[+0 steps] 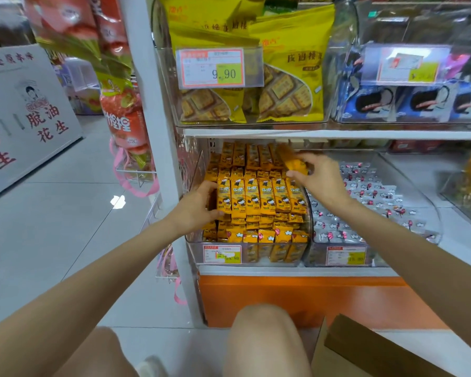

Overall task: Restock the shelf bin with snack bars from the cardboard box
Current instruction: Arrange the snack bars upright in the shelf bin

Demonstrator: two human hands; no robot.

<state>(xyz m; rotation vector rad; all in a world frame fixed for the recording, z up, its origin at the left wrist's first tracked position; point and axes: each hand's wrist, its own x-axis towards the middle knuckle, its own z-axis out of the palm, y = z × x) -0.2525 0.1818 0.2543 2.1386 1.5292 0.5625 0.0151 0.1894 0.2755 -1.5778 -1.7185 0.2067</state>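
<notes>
Head view: our right hand (pixel 318 180) pinches a snack bar (pixel 294 163), so we should tuck it in gently while our left hand (pixel 196 208) grips the front row (pixel 267 197) steady.

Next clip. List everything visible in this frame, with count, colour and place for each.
snack bars: many, orange-yellow, packed in rows in the shelf bin
single bar: one, orange-yellow, pinched above the back rows
shelf bin: one, clear, left on the lower shelf
silver packets: many, silver-white with red, bin to the right
cracker bags: at least two, yellow, upper shelf
blue packs: several, blue, upper shelf right
price tags: four, red and yellow, on bin fronts
cardboard box: one, brown, floor at lower right
sign: one, white with red characters, far left
hanging packs: several, orange-red, beside the shelf post
left hand: grips the front row's left end
right hand: holds the single bar
</notes>
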